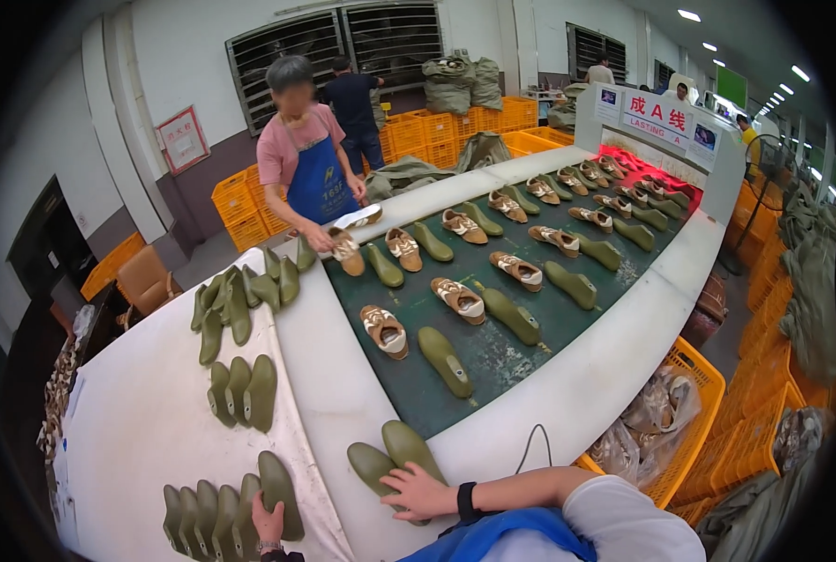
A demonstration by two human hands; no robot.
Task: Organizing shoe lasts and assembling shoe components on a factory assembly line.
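Clasping a shoe last (281,482) in the left hand (267,522), a worker (615,520) rests the right hand (420,494) (splayed) on two green lasts (407,440).

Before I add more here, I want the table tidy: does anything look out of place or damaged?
The pile of green shoe molds at the far end of the white table lies jumbled at mixed angles, while the row at the left hand lines up neatly. The green belt shows pale patches, perhaps wear. I see no spill.
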